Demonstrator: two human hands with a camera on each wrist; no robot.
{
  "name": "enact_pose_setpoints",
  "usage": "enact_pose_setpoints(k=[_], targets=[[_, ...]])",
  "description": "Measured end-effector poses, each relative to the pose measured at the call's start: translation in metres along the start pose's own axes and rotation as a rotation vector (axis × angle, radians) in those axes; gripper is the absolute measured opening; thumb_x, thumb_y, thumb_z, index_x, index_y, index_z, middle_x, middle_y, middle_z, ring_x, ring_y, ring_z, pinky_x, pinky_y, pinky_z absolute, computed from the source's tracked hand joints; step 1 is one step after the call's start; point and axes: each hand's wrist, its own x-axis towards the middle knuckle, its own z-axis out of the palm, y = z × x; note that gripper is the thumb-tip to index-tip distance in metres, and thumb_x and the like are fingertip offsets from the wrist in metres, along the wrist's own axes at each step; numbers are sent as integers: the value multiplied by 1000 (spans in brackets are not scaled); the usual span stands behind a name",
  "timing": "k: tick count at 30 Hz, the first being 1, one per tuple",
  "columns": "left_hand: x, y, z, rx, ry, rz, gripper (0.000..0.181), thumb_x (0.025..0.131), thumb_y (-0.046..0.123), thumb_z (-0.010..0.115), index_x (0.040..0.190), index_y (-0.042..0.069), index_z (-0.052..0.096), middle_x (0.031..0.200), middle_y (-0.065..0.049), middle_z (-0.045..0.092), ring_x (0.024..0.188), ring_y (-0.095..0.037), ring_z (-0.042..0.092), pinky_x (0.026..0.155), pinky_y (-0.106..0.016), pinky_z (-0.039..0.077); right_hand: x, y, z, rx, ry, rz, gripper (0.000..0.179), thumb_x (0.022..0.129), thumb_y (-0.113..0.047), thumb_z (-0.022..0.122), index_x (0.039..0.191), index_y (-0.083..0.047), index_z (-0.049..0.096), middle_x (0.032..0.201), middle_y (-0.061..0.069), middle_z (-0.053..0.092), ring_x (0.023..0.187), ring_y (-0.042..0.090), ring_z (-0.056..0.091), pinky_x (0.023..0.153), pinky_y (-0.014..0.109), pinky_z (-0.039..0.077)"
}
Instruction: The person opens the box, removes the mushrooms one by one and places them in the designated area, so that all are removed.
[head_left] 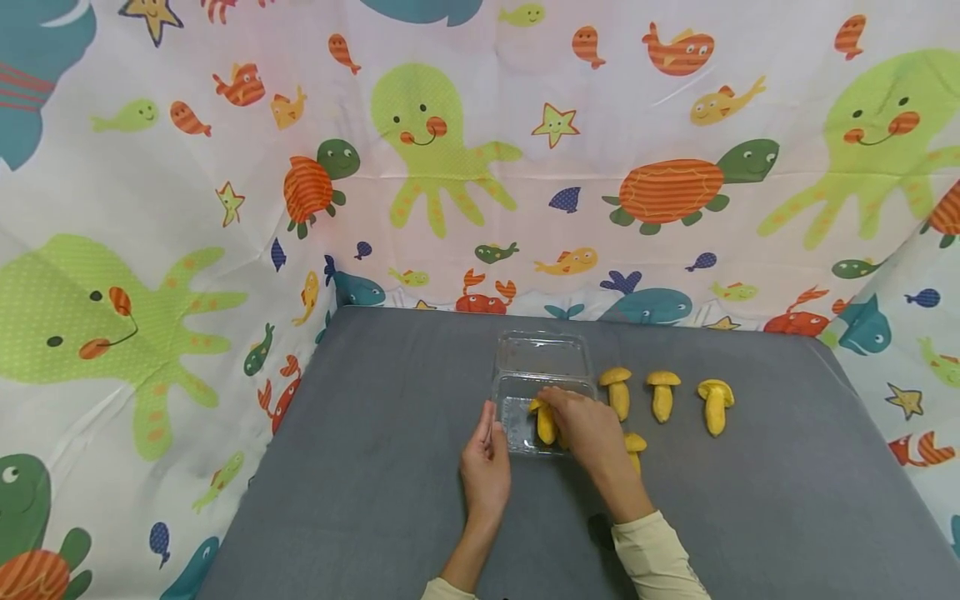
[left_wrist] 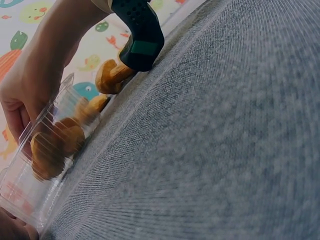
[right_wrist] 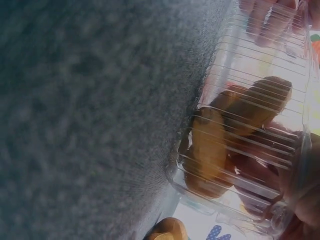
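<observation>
A clear plastic clamshell container lies open on the grey cloth, its lid folded back. My left hand grips the container's left wall between thumb and fingers. Inside the container, my right hand pinches a yellow toy mushroom. Through the ribbed wall in the right wrist view, that tilted mushroom shows beside another mushroom lying in the container. My right fingers partly hide both from above.
To the right of the container, a row holds a mushroom, a second mushroom and a third mushroom. Another mushroom lies partly behind my right wrist. A sea-animal curtain borders the grey table.
</observation>
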Motion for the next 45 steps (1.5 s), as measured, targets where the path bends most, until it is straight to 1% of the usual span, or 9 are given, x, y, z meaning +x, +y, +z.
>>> enact_pose_setpoints(k=[9,16,21,27,33,36,40,43,45], targets=[[-2,-2,1,28,24,27,45,107,6,61,151,-1,55,149,-13,61,137,-27,58,102,-18,50,-3,1,-4,39,28,-13,25,95,-6,80,119,-15,79,110,5,81,80,28,77,66,46,63],[-1,-2,2,24,24,12,45,107,4,60,152,0,55,151,-11,60,135,-20,58,98,-13,50,-5,2,-14,71,96,-7,29,94,-5,80,122,-15,78,109,6,81,78,29,77,65,46,63],[-2,-5,4,27,45,17,45,107,3,60,152,3,56,150,-7,62,124,-23,64,87,-10,52,-8,4,-27,91,173,30,29,95,-8,80,122,-16,79,111,8,81,75,29,76,57,45,61],[-1,-6,5,21,53,23,45,106,1,60,151,3,57,149,-5,62,125,-26,65,88,-10,52,-14,12,-46,86,290,31,24,95,-12,81,118,-15,81,102,10,81,50,24,63,41,37,49],[-2,-4,5,20,52,30,44,106,0,60,150,1,58,149,-6,62,129,-26,64,91,-10,52,-26,25,-61,90,316,96,28,95,-12,81,123,-14,80,113,8,80,41,11,49,39,28,40],[-2,-3,5,25,53,15,44,107,3,61,150,4,59,149,-4,63,130,-21,63,93,-11,52,-31,33,-66,84,333,134,28,95,-12,81,122,-15,80,92,9,80,40,8,40,38,29,38],[-2,-3,6,29,69,27,42,107,4,61,149,5,60,147,-4,64,132,-21,62,96,-11,50,-39,41,-71,90,348,191,26,96,-12,80,122,-15,80,88,12,79,44,20,55,40,39,46],[-2,-3,6,17,72,44,42,107,3,61,149,3,60,147,-8,64,133,-25,61,97,-11,49,-44,47,-74,90,336,241,27,97,-12,78,124,-15,79,112,12,80,56,29,68,47,47,54],[-2,-3,6,11,65,34,42,107,5,61,149,3,60,148,-8,63,134,-24,60,98,-11,49,-49,50,-76,91,326,268,27,98,-12,77,125,-14,78,115,12,79,55,28,67,48,47,53]])
